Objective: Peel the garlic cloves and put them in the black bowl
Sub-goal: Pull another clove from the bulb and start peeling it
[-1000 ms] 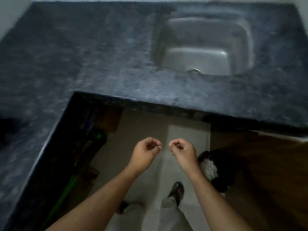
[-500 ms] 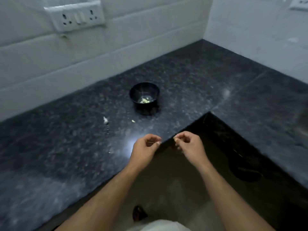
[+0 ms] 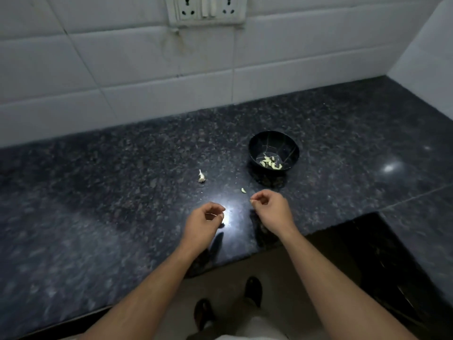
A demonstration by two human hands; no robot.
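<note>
Both hands' grip curled; black bowl (image 3: pixel 273 149) holds cloves (image 3: pixel 270 162).

We count one black bowl (image 3: pixel 273 150) on the counter (image 3: pixel 103 182), with several peeled cloves (image 3: pixel 269 163) inside, too bunched to number. One loose clove (image 3: pixel 243 190) and one garlic scrap (image 3: pixel 201 177) lie outside. Two hands (image 3: pixel 204 223) (image 3: pixel 272 208).

We see dark speckled granite desk (image 3: pixel 103 192), glossy, bright light glare near front edge. White tiled wall (image 3: pixel 122 69) behind, stained white socket-and-switch plate (image 3: pixel 205 9) up top. Second white wall (image 3: pixel 426 57) at right corner. Below desk edge: beige floor (image 3: pixel 282 278), two dark shoes (image 3: pixel 253 290).
</note>
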